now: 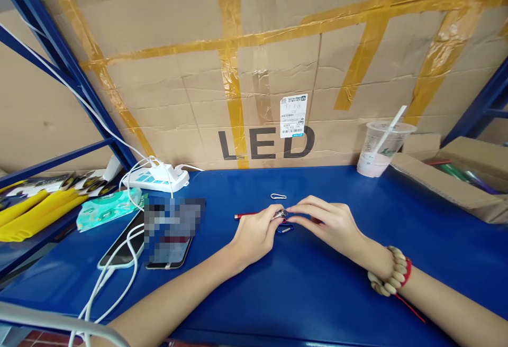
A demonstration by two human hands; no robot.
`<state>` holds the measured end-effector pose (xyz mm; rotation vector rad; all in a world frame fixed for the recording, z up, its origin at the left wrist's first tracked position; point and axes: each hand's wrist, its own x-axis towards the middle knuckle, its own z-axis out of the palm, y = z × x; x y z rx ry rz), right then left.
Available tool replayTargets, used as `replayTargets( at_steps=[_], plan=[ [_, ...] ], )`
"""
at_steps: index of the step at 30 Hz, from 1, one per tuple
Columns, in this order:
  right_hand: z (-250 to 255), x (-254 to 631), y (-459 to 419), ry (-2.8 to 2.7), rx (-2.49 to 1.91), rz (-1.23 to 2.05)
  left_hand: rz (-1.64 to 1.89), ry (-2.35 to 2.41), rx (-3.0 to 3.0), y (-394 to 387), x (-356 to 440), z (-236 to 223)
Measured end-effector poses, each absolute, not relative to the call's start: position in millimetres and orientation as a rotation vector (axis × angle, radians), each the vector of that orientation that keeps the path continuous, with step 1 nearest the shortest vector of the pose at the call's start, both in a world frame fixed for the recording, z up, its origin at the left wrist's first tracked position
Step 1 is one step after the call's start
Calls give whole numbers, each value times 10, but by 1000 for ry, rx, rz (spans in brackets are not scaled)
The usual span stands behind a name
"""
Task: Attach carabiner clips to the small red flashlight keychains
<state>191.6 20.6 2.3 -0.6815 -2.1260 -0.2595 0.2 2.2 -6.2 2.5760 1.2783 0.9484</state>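
My left hand (pixel 256 235) is closed around a slim red tube (pixel 245 215), pen-like, with a silver end (pixel 281 213) that sticks out past the fingers toward the right. At that end, the thumb and fingertips of my right hand (pixel 327 222) come together in a pinch on the silver tip. A blue carabiner (pixel 284 229) lies just below the fingertips, partly covered by my left hand. Slightly farther back on the blue tabletop (pixel 230 188) rests a silver carabiner (pixel 278 196), touched by neither hand. The middle of the red tube is hidden by my left fingers.
Phones (pixel 170 252) with white cables (pixel 133 246) lie at left, near a power strip (pixel 159 177) and a green tissue pack (pixel 107 209). A plastic cup with a straw (pixel 381 148) and an open carton (pixel 452 183) stand at right. A big cardboard box (pixel 178 98) walls the back.
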Motion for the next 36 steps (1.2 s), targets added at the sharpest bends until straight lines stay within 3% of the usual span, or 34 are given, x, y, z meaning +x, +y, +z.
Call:
replayTargets(
  at_steps=[17,36],
  plan=[
    [14,1980,228,-2173,-639,-334,848,1152,2624,103,-39,-110],
    [-62,1919,225,-2115,-897,450,848,987,2755,85,-65,-168]
  ],
)
